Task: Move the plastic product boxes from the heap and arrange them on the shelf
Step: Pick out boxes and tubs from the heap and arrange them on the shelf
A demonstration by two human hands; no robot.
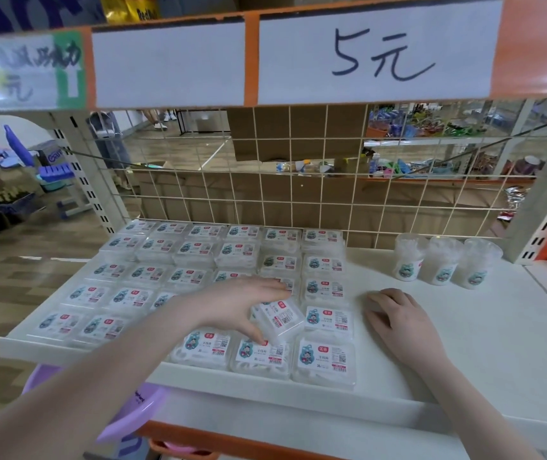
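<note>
My left hand [245, 303] grasps tilted plastic box [277, 318] between thumb and fingers, above near rows of boxes [195, 257] laid flat in grid on white shelf [464, 343]. My right hand [398, 322] rests palm down on bare shelf, right of grid, fingers curled, holding nothing. Three clear tubs [444, 262] far right.

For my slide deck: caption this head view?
Left hand sets a tilted plastic box into the shelf grid; right hand rests beside.
</note>
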